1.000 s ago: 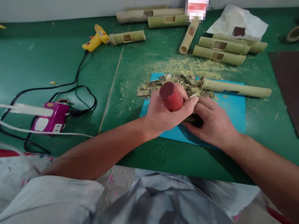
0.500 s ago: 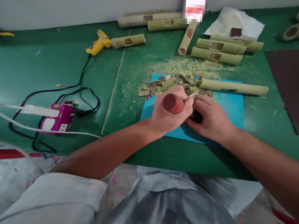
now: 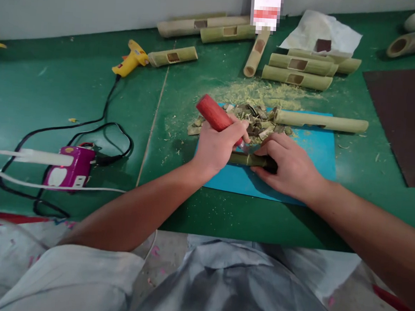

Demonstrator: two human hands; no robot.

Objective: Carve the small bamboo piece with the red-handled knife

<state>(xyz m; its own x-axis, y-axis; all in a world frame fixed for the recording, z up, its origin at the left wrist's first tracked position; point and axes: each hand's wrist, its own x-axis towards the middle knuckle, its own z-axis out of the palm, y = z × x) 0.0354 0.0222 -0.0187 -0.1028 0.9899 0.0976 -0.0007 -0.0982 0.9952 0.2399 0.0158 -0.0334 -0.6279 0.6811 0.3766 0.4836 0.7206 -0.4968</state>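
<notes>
My left hand point(image 3: 215, 149) is closed around the thick red handle of a chisel point(image 3: 214, 112), which leans with its handle end up and to the left. Its metal end points down at a dark green bamboo tube point(image 3: 240, 158) lying on a blue mat point(image 3: 279, 190). My right hand point(image 3: 291, 166) grips the right end of this tube, thumb on the near side and fingers over the far side. The left end of the tube is hidden behind my left hand. Just beyond both hands lies a heap of bamboo chips point(image 3: 253, 123).
A paler bamboo tube point(image 3: 322, 121) rests across the mat's far edge. Several cut tubes point(image 3: 296, 78) lie farther back, near white paper point(image 3: 320, 31). At left are a yellow glue gun point(image 3: 131, 59), a purple power adapter point(image 3: 69, 166) and cables. A dark brown sheet point(image 3: 402, 120) lies at right.
The chisel has tipped from pointing its handle end up at me to leaning left, and my left hand has shifted left. More of the bamboo tube shows. My right hand stays on it.
</notes>
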